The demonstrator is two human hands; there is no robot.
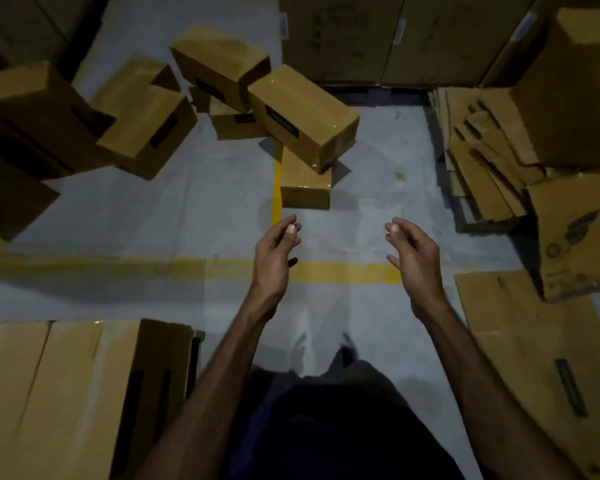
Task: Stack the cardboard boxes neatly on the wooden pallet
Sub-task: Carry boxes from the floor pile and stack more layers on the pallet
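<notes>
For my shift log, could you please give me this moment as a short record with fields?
left hand: empty, fingers loosely curled, held out above the floor
right hand: empty, fingers loosely curled
nearest box: on the floor ahead of both hands, another taped box leaning on it
loose boxes: jumbled, far left
flattened cardboard: piled at right
pallet: not clearly visible

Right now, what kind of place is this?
Most likely a warehouse or stockroom. Sealed brown cardboard boxes lie tumbled on a grey concrete floor marked with yellow painted lines, flattened cardboard sheets are piled at the right, and tall cartons stand stacked along the back.
</notes>
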